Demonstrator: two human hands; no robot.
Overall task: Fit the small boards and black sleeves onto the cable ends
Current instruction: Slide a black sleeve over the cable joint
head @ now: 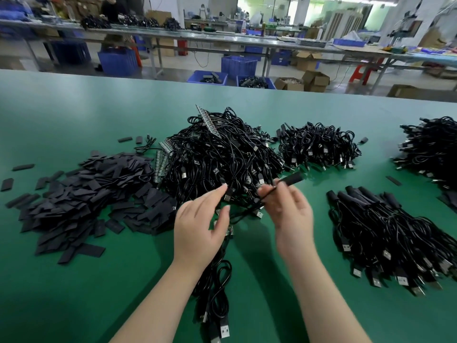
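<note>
Far left of the hands: heap of flat black sleeves (81, 194) on the green table (99, 107).

Just left of the grip: left hand (201, 226), fingers straight and relaxed, fingertips touching the big cable pile (222, 154); board strips (209, 121) lie on and beside that pile.

At the grip: right hand (288, 206), blurred, fingers curled round a thin cable whose sleeved end (290, 180) sticks out up and to the right.

Below the hands: loose cable (217, 288) with plug.

Right of the grip: bundle of sleeved cables (385, 231); beyond it, another cable pile (319, 144).
</note>
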